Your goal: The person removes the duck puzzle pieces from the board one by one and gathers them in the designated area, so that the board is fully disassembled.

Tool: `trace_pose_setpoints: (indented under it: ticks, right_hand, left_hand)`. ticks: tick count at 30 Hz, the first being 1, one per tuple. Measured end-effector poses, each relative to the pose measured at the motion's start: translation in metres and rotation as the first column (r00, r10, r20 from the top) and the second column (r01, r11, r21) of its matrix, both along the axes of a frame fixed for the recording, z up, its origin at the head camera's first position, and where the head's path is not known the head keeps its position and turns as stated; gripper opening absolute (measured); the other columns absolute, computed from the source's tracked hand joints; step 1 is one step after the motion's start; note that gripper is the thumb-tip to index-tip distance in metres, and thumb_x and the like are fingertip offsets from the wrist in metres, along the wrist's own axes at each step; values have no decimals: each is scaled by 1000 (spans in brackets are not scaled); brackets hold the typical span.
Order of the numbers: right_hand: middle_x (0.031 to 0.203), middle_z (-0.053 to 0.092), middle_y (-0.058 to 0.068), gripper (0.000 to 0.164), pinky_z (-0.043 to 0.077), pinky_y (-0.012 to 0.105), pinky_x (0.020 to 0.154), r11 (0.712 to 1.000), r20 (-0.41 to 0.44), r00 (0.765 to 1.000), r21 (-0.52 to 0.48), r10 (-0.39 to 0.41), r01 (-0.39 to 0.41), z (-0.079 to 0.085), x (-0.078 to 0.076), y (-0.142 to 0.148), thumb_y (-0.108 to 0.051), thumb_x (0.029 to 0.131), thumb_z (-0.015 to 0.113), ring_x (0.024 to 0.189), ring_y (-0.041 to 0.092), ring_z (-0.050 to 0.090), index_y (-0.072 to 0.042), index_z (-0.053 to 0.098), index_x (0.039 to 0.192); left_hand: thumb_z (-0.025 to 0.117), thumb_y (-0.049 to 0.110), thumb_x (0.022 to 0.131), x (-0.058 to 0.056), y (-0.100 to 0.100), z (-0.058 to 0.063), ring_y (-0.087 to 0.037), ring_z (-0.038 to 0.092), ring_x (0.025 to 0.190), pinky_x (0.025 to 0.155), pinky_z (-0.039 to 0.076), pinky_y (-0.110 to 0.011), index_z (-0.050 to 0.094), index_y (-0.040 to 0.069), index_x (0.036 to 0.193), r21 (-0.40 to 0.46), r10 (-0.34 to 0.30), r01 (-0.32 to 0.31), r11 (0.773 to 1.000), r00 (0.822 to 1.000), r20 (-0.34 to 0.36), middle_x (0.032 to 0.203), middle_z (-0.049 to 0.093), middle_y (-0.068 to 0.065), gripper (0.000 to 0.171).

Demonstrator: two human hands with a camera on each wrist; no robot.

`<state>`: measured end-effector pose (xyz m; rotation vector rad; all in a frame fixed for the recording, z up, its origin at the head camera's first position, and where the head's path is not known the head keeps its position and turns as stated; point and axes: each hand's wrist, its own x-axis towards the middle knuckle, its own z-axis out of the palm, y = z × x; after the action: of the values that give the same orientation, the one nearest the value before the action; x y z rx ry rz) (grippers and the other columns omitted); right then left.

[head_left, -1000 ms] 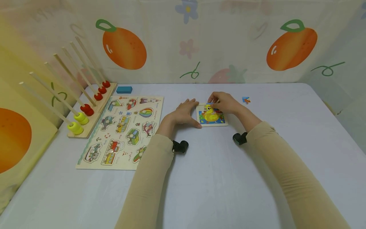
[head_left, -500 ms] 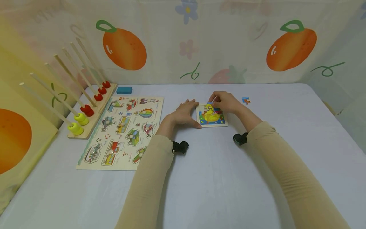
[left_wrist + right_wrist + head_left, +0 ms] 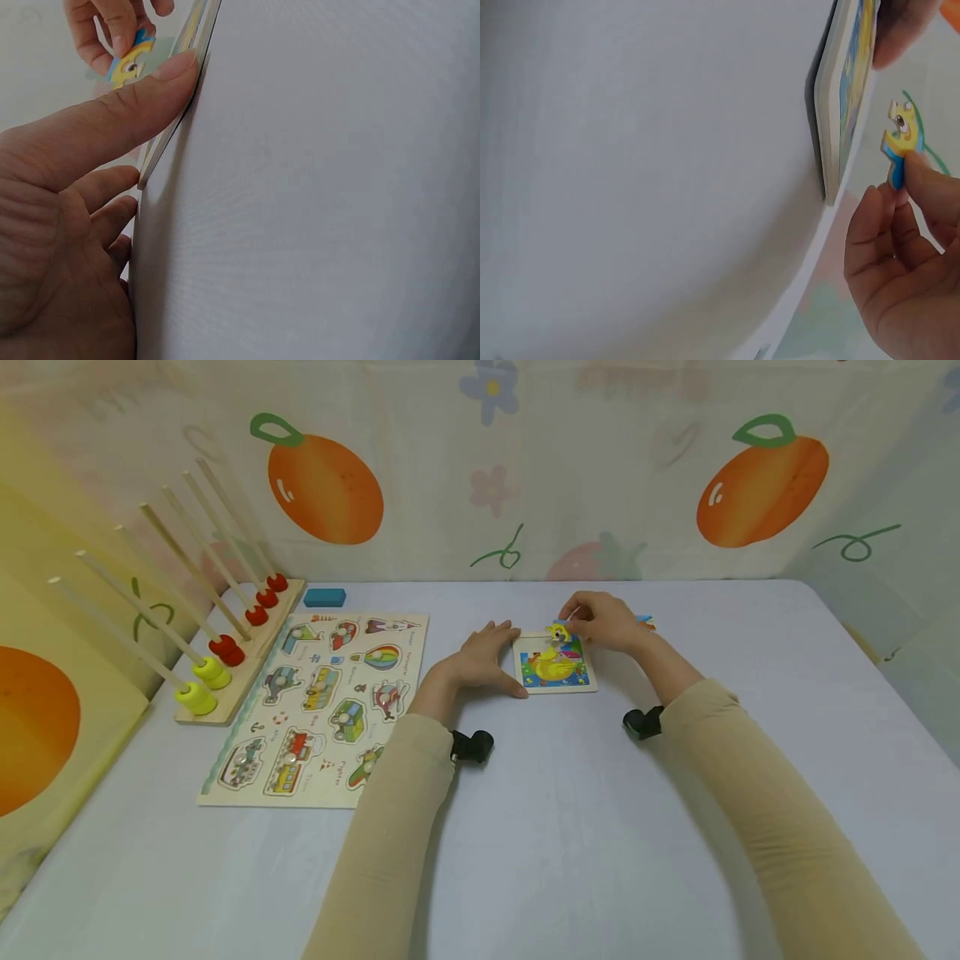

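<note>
My right hand (image 3: 600,620) pinches a jigsaw piece (image 3: 558,632) with a yellow duck's head and blue edge, between thumb and fingers. That piece (image 3: 904,127) is tilted up, its eye showing in the right wrist view. Below it lies a small duck puzzle board (image 3: 558,690) with a pale frame, the duck's yellow body in place and a gap where the head goes. At the board's left side rests my left hand (image 3: 480,660), fingers fairly straight and spread. In the left wrist view its thumb (image 3: 176,71) lies along the near edge of the board.
Another blue and orange piece (image 3: 647,621) lies behind my right wrist, partly hidden. To the left are a knobbed vehicle puzzle board (image 3: 322,789), a wooden peg rack (image 3: 243,672) with red and yellow beads, and a blue block (image 3: 325,598).
My right hand has lifted the duck's-head piece from the board and moved slightly right and back, now overlapping the loose piece. The left hand stays at the board.
</note>
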<state>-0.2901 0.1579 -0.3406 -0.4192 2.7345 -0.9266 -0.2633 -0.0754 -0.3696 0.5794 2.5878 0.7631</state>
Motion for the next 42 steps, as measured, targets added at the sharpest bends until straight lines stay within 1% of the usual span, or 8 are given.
trace_pose_setpoints:
  ticks: [3,9,12,17,25,32,36,42]
  right_hand:
    - [107,56,15,20,58,25,75,999,18,1000,-29,-18,18,2,1,5,-12,100,53,93,27,57,-3,61,116]
    - [109,56,17,21,61,31,79,998,40,998,-53,-42,44,5,1,18,-12,101,52,91,28,65,-2,60,118]
    - [109,55,17,22,62,29,78,996,52,997,-65,-55,59,8,2,25,-12,101,52,89,28,67,-1,58,118]
    - [111,55,18,24,61,23,72,989,67,993,-100,-100,107,12,0,40,-12,101,51,81,23,71,1,56,121]
    - [111,53,18,29,60,20,68,973,70,982,-138,-175,184,18,-1,68,-13,101,51,71,10,69,3,52,125]
    - [113,49,16,34,59,16,67,946,81,967,-199,-243,255,16,-2,92,-11,101,50,65,-1,65,6,49,130]
    - [110,47,15,37,58,13,66,934,70,956,-205,-284,292,13,-2,107,-8,100,50,65,-4,63,8,48,133]
    - [107,46,14,41,56,10,66,919,85,941,-199,-329,340,7,-3,125,-8,99,52,66,-6,59,9,47,136]
  left_hand:
    - [81,38,75,0,0,0,-28,0,159,131,2,-46,27,11,156,-1,1,-1,1000,1000,-1,169,12,-7,102]
    - [81,36,74,1,0,0,-26,0,159,131,1,-45,27,12,157,5,5,-5,1000,1000,0,169,12,-6,102]
    - [81,36,74,1,0,0,-25,0,159,131,0,-45,27,12,157,7,5,-5,1000,1000,0,169,12,-5,102]
    - [81,35,74,2,0,0,-26,-1,159,131,0,-44,27,12,157,10,4,-4,1000,1000,3,169,12,-6,101]
    - [81,34,75,2,0,0,-25,0,159,131,0,-44,27,12,156,10,8,-8,1000,1000,3,169,12,-6,100]
    - [81,34,75,2,0,1,-26,-1,159,131,0,-45,27,12,157,6,3,-3,1000,1000,4,169,11,-6,101]
    - [81,35,75,1,0,1,-26,-1,159,131,0,-45,27,12,157,-1,1,-1,1000,1000,1,169,11,-6,101]
    - [81,35,74,1,1,1,-26,-1,159,131,0,-45,26,12,157,-4,3,-3,1000,1000,5,169,11,-6,101]
